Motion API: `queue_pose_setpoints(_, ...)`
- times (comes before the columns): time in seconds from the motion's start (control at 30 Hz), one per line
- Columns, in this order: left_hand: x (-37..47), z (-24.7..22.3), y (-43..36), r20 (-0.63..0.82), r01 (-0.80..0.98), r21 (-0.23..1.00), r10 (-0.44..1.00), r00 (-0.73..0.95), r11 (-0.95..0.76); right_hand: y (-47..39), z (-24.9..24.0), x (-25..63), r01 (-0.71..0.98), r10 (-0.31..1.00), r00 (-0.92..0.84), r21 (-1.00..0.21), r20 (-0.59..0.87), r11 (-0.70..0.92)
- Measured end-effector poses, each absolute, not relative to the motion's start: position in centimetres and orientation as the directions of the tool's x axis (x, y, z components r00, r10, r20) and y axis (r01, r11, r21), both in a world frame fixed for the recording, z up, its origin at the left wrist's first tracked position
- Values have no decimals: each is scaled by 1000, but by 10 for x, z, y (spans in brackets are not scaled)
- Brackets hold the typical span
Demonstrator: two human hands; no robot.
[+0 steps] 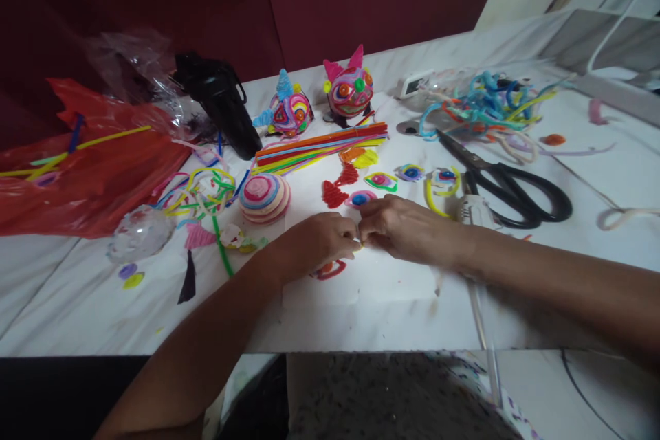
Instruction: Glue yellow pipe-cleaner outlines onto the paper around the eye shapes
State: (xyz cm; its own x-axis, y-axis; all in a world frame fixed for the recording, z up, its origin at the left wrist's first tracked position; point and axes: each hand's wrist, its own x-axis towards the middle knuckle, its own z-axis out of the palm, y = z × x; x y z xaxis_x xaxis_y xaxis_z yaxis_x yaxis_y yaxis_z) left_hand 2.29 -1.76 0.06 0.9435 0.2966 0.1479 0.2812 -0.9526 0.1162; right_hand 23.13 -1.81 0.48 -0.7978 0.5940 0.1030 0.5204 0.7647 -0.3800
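Note:
My left hand [327, 240] and my right hand [392, 230] meet over the white sheet [397, 278], fingers pinched. A tiny yellowish bit shows between the fingertips; what it belongs to is hidden. Just below my left hand lies a red and orange curled piece [328, 269]. Beyond the hands is a pink and blue eye piece [361, 199], partly covered. Farther back lie a green-edged eye [381, 181], a blue eye [411, 172] and red fuzzy shapes [335, 194]. A striped ball [265, 198] sits to the left.
Black scissors [508, 182] and a glue gun [475, 210] lie right. Behind are colored stems [320, 148], two decorated heads [349, 86] and a black holder [219, 103]. A red bag [118, 172] is left; tangled blue stems [489, 103] are back right.

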Motion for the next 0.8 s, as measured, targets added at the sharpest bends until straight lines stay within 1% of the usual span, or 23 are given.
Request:
queue_pose_setpoints(0.1, 24, 5, -20, 112, 271, 30, 272, 956, -962, -17, 11, 240, 510, 589, -802, -399, 99, 762)
queue_pose_setpoints(0.2, 25, 9, -22, 71, 284, -18, 283, 957, -959, -17, 17, 257, 556, 646, -748, -386, 155, 736)
queue_pose_setpoints(0.3, 26, 10, -22, 74, 269, -15, 267, 961, -963, -22, 19, 272, 607, 691, -703, -365, 165, 705)
queue_pose_setpoints(0.5, 25, 11, -22, 95, 256, 8, 256, 962, -967, -39, 11, 275, 664, 721, -689, -339, 69, 667)
queue_pose_setpoints(0.67, 24, 8, -21, 138, 250, -16, 246, 959, -968, -45, 7, 270, 644, 704, -703, -332, 96, 689)
queue_pose_setpoints(0.8, 24, 6, -20, 152, 232, -22, 226, 962, -972, -47, 8, 269, 638, 691, -717, -315, 89, 703)
